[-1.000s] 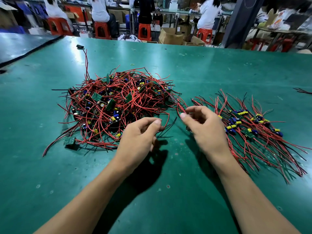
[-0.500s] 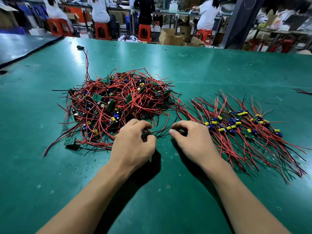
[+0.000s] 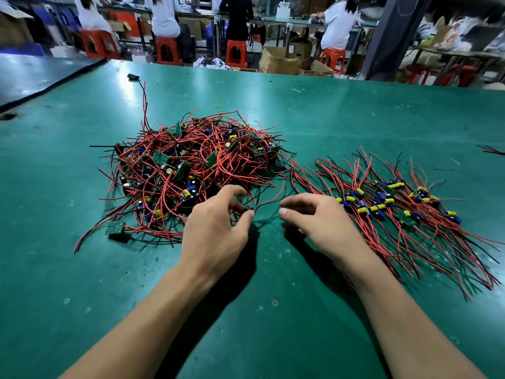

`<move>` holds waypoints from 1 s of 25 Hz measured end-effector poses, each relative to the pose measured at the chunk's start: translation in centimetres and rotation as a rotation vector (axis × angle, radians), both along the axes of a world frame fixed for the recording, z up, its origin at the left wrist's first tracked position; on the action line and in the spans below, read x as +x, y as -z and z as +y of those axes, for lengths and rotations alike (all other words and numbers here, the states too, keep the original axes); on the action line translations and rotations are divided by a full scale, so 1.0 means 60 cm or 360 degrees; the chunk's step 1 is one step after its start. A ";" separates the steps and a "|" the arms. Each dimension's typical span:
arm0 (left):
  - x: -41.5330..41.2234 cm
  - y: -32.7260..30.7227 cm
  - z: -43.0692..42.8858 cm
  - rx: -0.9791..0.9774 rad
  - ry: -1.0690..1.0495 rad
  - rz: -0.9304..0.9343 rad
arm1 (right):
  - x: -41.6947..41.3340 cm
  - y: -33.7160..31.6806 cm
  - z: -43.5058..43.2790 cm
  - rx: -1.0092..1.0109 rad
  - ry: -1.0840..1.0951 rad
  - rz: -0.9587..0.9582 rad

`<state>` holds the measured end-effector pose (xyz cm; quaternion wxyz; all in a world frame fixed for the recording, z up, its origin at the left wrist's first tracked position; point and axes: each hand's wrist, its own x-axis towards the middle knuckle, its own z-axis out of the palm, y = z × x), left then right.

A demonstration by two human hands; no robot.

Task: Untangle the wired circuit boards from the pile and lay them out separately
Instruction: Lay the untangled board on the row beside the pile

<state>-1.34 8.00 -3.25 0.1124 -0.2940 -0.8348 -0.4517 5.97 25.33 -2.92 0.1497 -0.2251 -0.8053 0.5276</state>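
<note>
From the head view, the left hand [image 3: 216,231] sat at the near right edge of the pile [image 3: 196,165], its fingers curled, thumb and forefinger pinching a small wired part [image 3: 249,209] whose red and black leads ran back into the tangle. The right hand [image 3: 322,222] hovered just to the right, apart from the left, fingers loosely curled with nothing visible between them. It lay between the pile and the laid-out boards [image 3: 388,203], which were spread in a row on the right of the green table [image 3: 273,310] with their wires fanned toward the near side. The pile, left of centre, looked far bigger than the sorted row, so the job seemed to be at an early or middle stage. The step in hand appeared to be picking one board out of the heap. The next move would likely call for the right hand to take or steady the leads while the left drew the part clear, slowly, since the crossing loops could drag neighbouring boards along. One board [image 3: 115,227] lay loose at the pile's near left.
</note>
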 end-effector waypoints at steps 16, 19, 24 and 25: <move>0.026 0.018 0.016 0.0069 0.0535 -0.0096 | 0.000 -0.045 -0.004 -0.1403 0.0096 0.0696; 0.029 0.019 0.025 0.0180 0.0589 -0.0581 | 0.005 -0.048 -0.015 -0.1507 -0.0101 0.0571; 0.014 -0.002 0.030 0.0890 0.0673 -0.1784 | 0.001 -0.031 -0.050 -0.1313 -0.0395 0.0368; 0.010 -0.004 0.027 0.0883 0.0715 -0.1823 | 0.002 -0.031 -0.048 -0.1293 -0.0432 0.0371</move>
